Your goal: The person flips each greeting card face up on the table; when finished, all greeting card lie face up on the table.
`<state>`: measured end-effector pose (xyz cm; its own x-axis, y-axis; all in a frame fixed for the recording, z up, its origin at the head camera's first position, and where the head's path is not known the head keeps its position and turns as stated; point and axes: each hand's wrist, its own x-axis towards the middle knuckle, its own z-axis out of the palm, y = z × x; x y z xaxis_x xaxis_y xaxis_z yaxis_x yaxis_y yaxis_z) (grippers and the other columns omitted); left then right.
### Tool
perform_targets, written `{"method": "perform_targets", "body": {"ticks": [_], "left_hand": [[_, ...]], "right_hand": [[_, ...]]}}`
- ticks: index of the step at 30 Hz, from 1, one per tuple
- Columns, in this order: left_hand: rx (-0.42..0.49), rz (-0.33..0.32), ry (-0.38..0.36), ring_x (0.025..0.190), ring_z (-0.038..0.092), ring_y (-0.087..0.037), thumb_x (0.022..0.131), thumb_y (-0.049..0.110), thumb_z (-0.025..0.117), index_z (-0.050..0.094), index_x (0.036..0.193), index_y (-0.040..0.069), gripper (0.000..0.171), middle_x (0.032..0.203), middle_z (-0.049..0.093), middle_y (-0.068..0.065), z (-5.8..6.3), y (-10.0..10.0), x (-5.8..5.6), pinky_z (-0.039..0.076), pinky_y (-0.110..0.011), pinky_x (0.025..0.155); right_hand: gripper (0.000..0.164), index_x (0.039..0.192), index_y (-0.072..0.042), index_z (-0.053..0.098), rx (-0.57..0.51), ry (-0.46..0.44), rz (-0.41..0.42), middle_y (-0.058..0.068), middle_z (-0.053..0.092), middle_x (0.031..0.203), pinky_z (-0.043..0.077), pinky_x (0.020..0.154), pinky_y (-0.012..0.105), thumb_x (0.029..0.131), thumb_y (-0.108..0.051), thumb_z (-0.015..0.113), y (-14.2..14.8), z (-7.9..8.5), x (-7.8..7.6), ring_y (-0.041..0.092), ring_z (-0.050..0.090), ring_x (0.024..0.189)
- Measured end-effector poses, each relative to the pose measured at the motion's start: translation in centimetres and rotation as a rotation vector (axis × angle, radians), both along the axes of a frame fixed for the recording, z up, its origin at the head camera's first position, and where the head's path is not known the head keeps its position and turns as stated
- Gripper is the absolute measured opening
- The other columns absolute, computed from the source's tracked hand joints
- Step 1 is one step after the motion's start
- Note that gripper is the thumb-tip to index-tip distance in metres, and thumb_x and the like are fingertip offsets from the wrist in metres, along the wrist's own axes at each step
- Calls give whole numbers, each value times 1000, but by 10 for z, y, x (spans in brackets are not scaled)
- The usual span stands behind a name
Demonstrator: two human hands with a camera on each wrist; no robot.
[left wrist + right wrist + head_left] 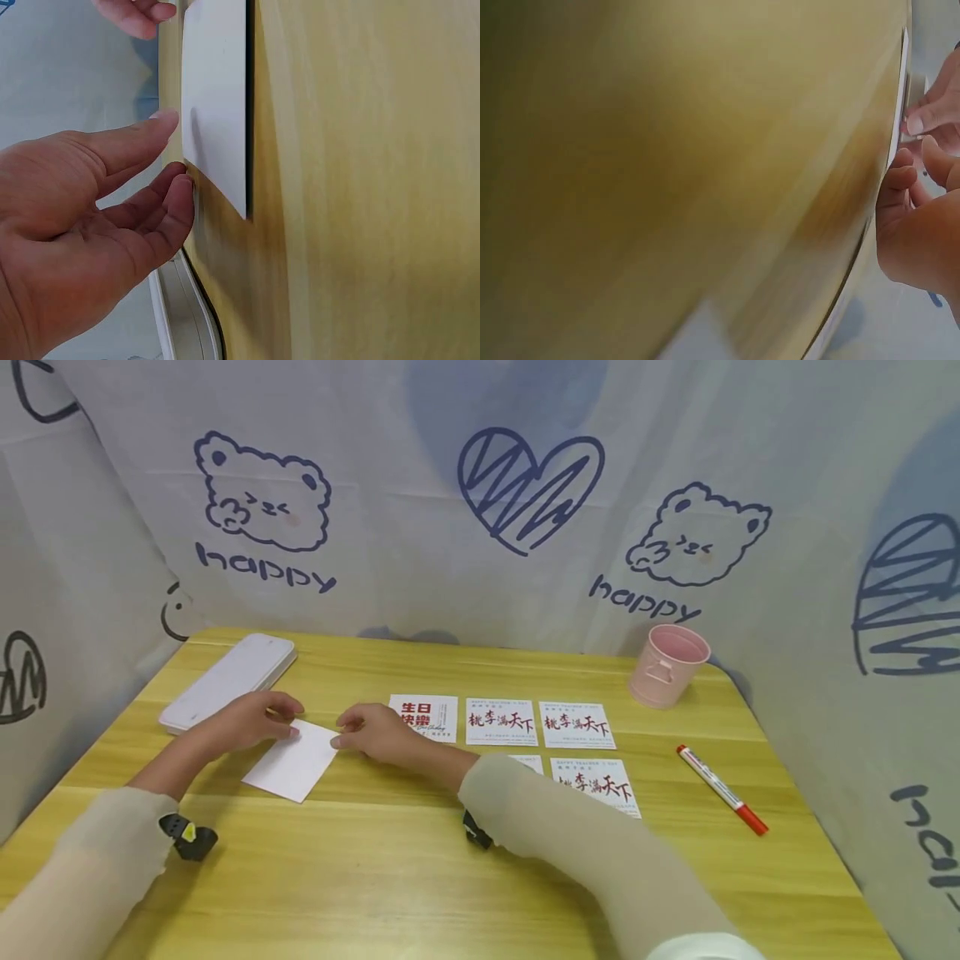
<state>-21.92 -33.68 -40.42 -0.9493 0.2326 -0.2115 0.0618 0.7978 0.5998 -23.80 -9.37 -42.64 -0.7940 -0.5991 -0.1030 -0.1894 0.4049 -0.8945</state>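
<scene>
A blank white square card [291,770], perhaps a stack, lies turned at an angle on the wooden table, left of the middle. My left hand [251,724] is at its far left side, thumb tip over the card's edge in the head view. In the left wrist view that thumb and the fingers stand apart beside the white card [216,90], with nothing pinched between them. My right hand [382,733] is by the card's right corner, its fingers loosely bent and the thumb [937,161] apart from them. Printed cards lie beyond the right forearm.
A white case [232,681] lies at the back left. Several printed cards [501,722] sit in rows right of the middle, partly hidden by the right sleeve. A pink bucket [667,668] stands at the back right, a red-and-white marker [722,789] before it. A patterned curtain [390,510] surrounds the table.
</scene>
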Motion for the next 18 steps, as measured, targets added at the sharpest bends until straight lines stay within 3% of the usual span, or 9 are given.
{"method": "perform_targets", "body": {"ticks": [6, 18], "left_hand": [[-18, -13, -12, 116, 56, -40, 94, 21, 72, 59, 130, -6, 47, 128, 59, -27, -2, -2, 0, 48, -54, 96], [-24, -35, -11, 112, 56, -36, 94, 24, 73, 61, 126, -6, 46, 127, 60, -26, -4, 0, -2, 47, -49, 92]], "right_hand": [[40, 123, -8, 68, 94, 62, -23, -6, 61, 95, 46, 70, 17, 89, -25, 79, -15, -3, 3, 6, 53, 81], [45, 124, -9, 69, 279, 193, -29, -6, 61, 92, 43, 72, 17, 86, -26, 82, -21, -4, 2, 6, 53, 81]]}}
